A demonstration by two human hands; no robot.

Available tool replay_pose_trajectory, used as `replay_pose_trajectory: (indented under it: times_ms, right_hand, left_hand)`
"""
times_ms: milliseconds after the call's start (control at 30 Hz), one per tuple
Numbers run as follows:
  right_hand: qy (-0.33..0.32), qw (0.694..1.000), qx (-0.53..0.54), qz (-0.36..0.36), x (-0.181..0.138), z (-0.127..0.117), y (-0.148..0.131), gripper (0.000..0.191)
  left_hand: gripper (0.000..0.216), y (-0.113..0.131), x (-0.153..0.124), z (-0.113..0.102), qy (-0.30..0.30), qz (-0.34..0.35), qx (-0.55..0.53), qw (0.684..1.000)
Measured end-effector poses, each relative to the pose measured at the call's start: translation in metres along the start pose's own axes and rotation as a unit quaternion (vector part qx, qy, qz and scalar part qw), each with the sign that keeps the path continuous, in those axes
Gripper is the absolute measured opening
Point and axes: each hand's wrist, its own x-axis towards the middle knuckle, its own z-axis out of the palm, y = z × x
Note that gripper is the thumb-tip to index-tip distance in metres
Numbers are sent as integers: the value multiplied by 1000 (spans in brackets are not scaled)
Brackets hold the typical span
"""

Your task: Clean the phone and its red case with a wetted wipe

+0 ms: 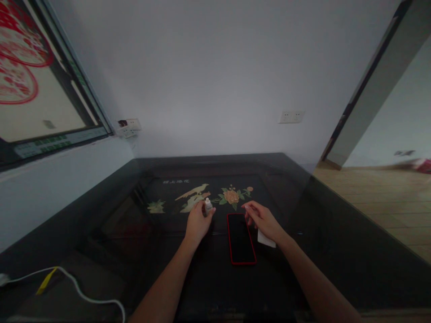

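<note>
My left hand [198, 220] is closed round a small white bottle [208, 205], whose narrow tip points up between thumb and fingers. To its right, a phone with a red edge [241, 240] lies flat on the dark table, its black screen facing up. By the phone's upper right corner hovers my right hand [261, 218], thumb and fingers pinched together; whatever they hold, if anything, is too small to make out. A white flat piece [266, 239], card or cloth, shows partly beneath that hand, the rest hidden.
The glossy black table [323, 260] bears a bird and flower picture [231, 196]. A white cable [81, 291] with a yellow tag [46, 281] runs along the lower left. Wall sockets [291, 117] sit behind the table, and a window [50, 89] is at the left.
</note>
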Motion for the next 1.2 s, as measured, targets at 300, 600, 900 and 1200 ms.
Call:
replay_pose_trajectory:
  times_ms: [300, 600, 900, 1200]
  right_hand:
    - [-8, 1000, -7, 0, 3, 0, 8, 38]
    - [67, 985, -161, 19, 6, -23, 16, 35]
    - [87, 935, -315, 137, 1, -60, 24, 23]
    - [59, 919, -338, 193, -8, -69, 32, 26]
  left_hand:
    - [30, 7, -6, -2, 9, -10, 55, 998]
    - [39, 59, -21, -32, 183, 67, 79, 978]
    - [61, 101, -55, 2, -104, 18, 216, 971]
    - [101, 118, -55, 16, -197, -23, 284, 938]
